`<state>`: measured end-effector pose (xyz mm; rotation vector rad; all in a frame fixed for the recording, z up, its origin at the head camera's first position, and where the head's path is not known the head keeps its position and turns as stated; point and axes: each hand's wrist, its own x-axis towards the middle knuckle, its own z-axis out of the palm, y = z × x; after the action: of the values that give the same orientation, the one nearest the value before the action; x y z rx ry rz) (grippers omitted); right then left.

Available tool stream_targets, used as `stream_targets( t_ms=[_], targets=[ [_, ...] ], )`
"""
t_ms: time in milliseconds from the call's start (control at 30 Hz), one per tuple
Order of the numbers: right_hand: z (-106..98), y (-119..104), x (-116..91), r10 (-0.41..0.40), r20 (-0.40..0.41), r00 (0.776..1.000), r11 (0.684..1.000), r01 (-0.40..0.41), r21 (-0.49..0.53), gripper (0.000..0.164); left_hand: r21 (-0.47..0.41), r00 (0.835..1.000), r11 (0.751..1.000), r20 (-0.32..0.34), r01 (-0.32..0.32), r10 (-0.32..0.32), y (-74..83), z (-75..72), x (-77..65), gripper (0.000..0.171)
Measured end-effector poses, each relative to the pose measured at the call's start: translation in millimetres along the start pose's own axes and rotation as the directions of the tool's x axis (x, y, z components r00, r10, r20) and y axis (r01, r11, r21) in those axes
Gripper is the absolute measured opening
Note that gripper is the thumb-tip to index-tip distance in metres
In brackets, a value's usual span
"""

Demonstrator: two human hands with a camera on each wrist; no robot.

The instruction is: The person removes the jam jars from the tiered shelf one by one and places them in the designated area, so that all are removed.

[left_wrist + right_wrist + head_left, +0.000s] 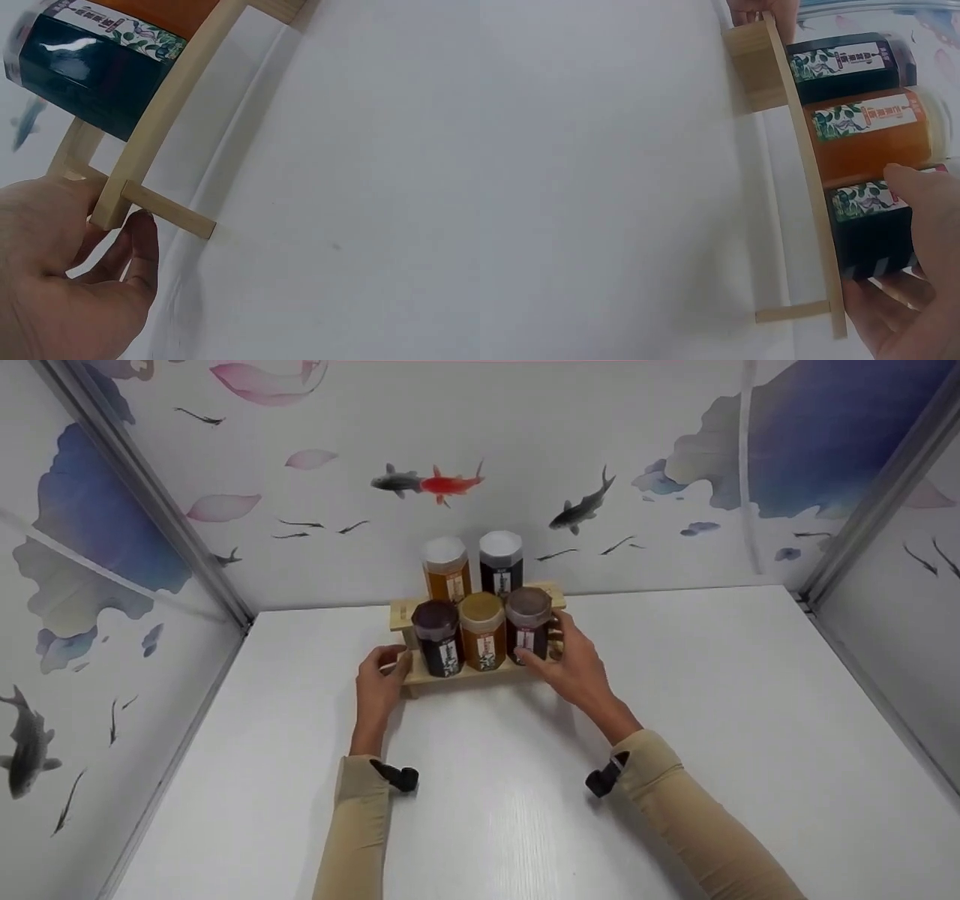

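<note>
A two-tier wooden rack (pixel 403 616) holds several honey jars near the back wall. At the left end of the lower shelf, my left hand (pixel 377 684) pinches the wood between thumb and fingers. My right hand (pixel 583 671) grips the dark jar (pixel 529 604) at the right of the front row, thumb across its label. Beside that jar stand an amber jar (pixel 483 634) and another dark jar (pixel 436 637). In the right wrist view, the gripped jar (pixel 874 240) stands on the shelf (pixel 807 150), fingers curled behind it.
On the upper tier are an amber jar (pixel 445 570) and a dark jar (pixel 501 561), both with white lids. A white table (pixel 480 795) lies under the rack. Behind rises a white panel (pixel 480 405) printed with fish, with metal posts at both corners.
</note>
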<state>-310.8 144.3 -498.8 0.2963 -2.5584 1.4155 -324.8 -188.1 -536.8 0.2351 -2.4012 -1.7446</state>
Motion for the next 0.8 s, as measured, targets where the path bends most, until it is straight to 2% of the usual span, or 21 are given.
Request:
stream_targets(
  t_ms=[200,367,667,800],
  targets=[
    [15.9,1.5,-3.6,-0.002,-0.121,0.993,0.998,-0.006,-0.066,0.085,0.003,1.0,1.0,-0.023,-0.008,0.008,-6.1,1.3,-6.0,0.032],
    [16.7,5.0,-8.2,-0.024,-0.189,0.982,0.999,0.016,-0.043,0.08,0.017,0.999,1.0,-0.028,-0.025,0.026,-4.0,4.0,-6.8,0.03],
    [1.7,14.7,-20.1,-0.043,-0.232,0.972,0.998,0.051,0.027,0.076,0.034,0.999,0.999,-0.036,-0.021,0.023,-0.9,4.4,-2.3,0.029],
    [-11.4,25.5,-20.4,-0.013,-0.282,0.959,0.999,0.021,0.025,0.075,0.037,0.999,0.999,-0.032,-0.014,0.015,-0.7,2.7,-1.1,0.031]
  ],
)
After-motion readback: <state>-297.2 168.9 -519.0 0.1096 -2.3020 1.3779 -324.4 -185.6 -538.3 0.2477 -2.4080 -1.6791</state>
